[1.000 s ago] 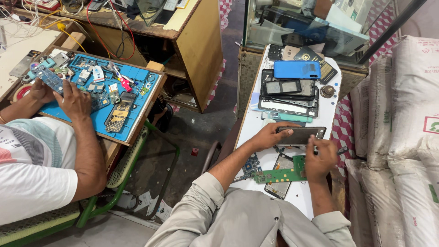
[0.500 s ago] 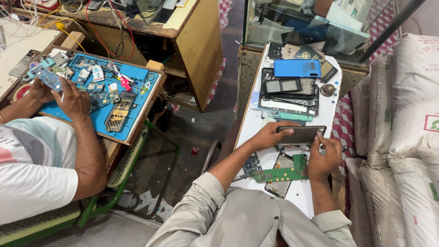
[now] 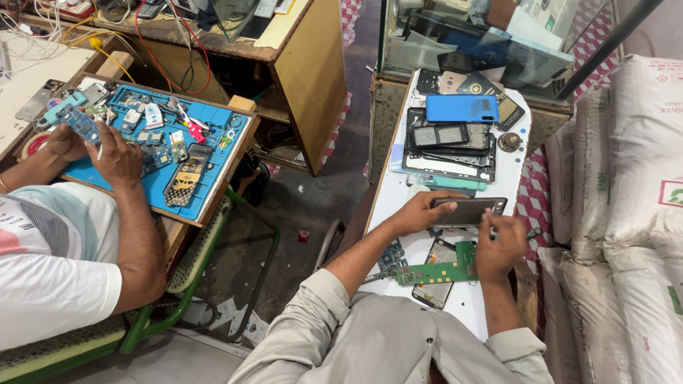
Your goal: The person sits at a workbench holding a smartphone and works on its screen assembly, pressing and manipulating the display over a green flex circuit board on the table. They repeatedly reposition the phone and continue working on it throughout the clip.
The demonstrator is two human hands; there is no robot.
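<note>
While you lean over the narrow white bench point(image 3: 455, 313), note how little bare top is left: white sacks point(image 3: 626, 213) press against its right edge, and open floor point(image 3: 313, 206) lies along its left edge. A stack of phone frames and screens point(image 3: 448, 153) with a blue phone back point(image 3: 462, 108) fills the far half. Your left hand point(image 3: 420, 213) has its grip closed on the left end of a dark phone body point(image 3: 469, 211), held level near mid-bench. Your right hand point(image 3: 501, 245) pinches a thin tool (too small to name) at the phone's lower right edge. Green circuit board point(image 3: 437, 272) lies just below, toward you.
</note>
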